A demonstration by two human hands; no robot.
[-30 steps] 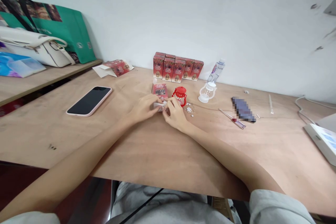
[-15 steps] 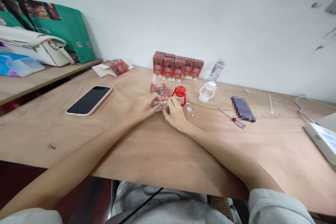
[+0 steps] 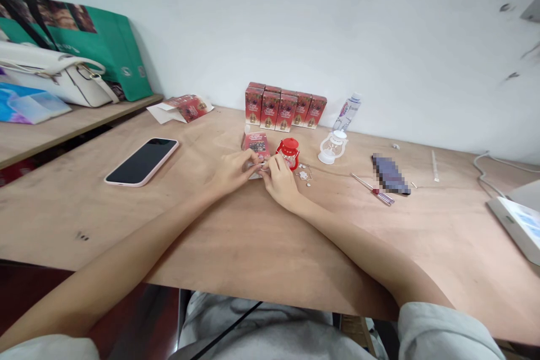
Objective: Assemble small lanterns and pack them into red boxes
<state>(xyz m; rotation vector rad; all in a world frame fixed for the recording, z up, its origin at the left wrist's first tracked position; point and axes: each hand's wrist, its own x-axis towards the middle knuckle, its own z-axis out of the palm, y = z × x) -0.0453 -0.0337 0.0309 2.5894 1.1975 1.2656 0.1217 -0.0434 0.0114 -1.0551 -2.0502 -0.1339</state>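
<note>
My left hand (image 3: 234,171) and my right hand (image 3: 280,181) meet over the wooden table, fingertips pinched at a small whitish piece (image 3: 258,164) mostly hidden by the fingers. Right behind them lies a red printed box (image 3: 256,144). A red lantern (image 3: 289,152) stands upright just behind my right hand. Small white and metal bits (image 3: 304,175) are scattered to the right of that hand. Farther right, a white lantern (image 3: 332,147) with a clear middle stands upright.
Several red boxes (image 3: 278,109) stand near the wall beside a leaning clear bottle (image 3: 347,112). A phone (image 3: 142,162) and an unfolded carton (image 3: 185,108) lie left. To the right are a screwdriver (image 3: 382,197), a blurred dark object (image 3: 390,174) and a white device (image 3: 518,225).
The fingertips have shifted slightly around the small piece, and less of it shows between them. The objects on the table stay where they were.
</note>
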